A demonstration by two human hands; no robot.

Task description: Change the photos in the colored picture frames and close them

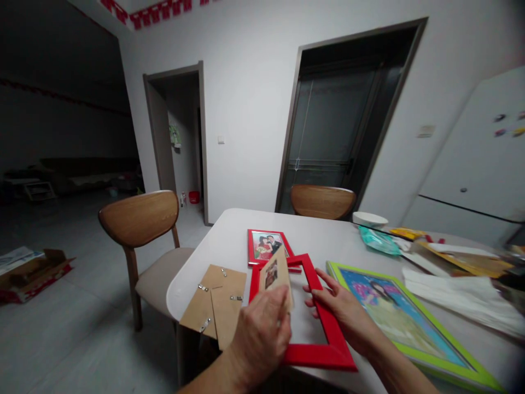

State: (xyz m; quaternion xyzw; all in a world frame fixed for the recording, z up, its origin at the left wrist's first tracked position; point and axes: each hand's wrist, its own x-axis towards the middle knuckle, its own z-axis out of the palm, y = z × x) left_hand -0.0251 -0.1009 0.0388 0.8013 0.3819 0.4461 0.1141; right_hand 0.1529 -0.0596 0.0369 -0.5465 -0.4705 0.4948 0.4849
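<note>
My left hand (pixel 262 331) is closed on a beige photo card (pixel 282 261) with a small dark picture on its face, tilted up over a red picture frame (pixel 318 354). Through the frame's opening the white tabletop shows. Around the frame's right side wrap the fingers of my right hand (pixel 338 301). To the left lie brown backing boards (pixel 223 290) with metal clips. Behind is a smaller red-framed photo (pixel 264 246) of two people, partly covered by the card and frame. On the right rests a large lime-green frame (pixel 451 350) holding a portrait.
The white table (pixel 233 224) has rounded corners. Wooden chairs (pixel 141 219) stand at its left and far side. Along the right are a white bowl (pixel 369 219), a teal plastic bag (pixel 379 241), white paper (pixel 459 295) and yellow packaging. A cardboard box (pixel 41 273) sits on the floor.
</note>
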